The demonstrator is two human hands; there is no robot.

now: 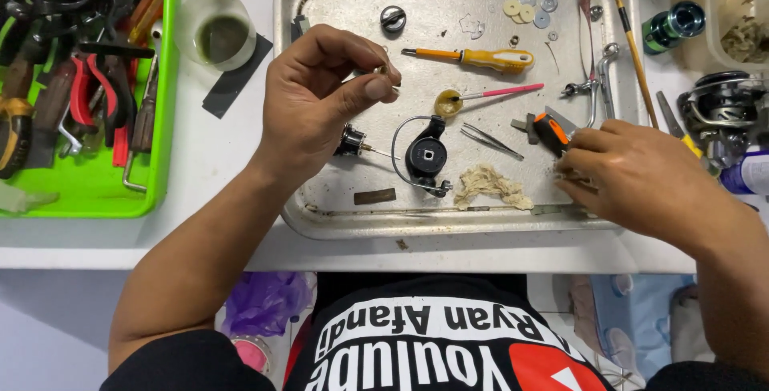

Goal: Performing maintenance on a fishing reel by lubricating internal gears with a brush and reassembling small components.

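At centre frame, the left hand lifted a tiny metal part above the metal tray, its fingers pinching it at the tips, seemingly so it could be inspected. At right, the right hand rested on the tray's edge, fingers curled over something too hidden to identify, beside an orange-handled tool. A black reel part, tweezers and a yellow screwdriver lay within easy reach on the tray; a green bin of pliers sat at left on the desk.
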